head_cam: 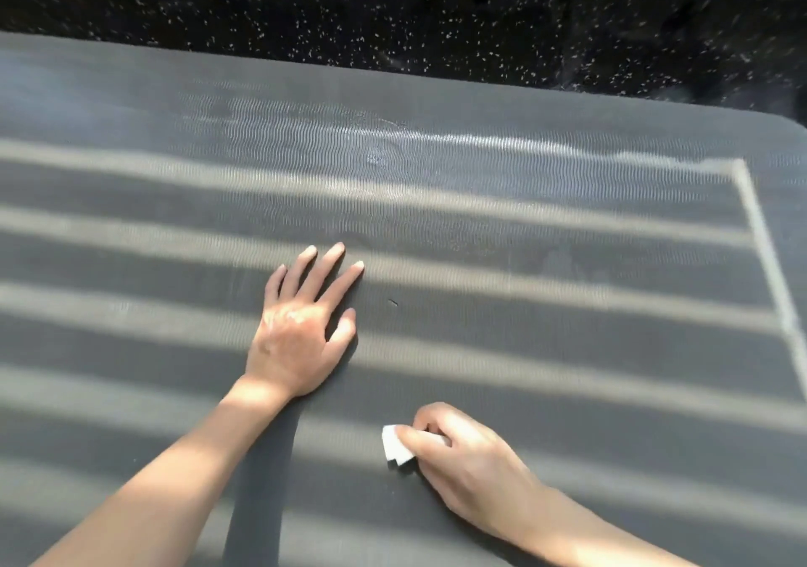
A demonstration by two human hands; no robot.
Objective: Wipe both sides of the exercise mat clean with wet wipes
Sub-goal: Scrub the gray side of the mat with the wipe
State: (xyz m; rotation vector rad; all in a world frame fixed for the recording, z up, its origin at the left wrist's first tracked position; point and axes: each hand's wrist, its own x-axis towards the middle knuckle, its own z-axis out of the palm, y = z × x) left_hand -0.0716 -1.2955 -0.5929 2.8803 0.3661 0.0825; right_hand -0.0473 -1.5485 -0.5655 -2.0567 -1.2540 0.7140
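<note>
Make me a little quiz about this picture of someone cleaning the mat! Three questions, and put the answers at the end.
1. True or false: the left hand lies flat on the mat with its fingers spread.
2. Which hand holds the white wipe? A) the left B) the right C) neither
3. Fill in the word: the floor beyond the mat is black with small white ____.

Key
1. True.
2. B: the right hand pinches it against the mat.
3. Specks.
</note>
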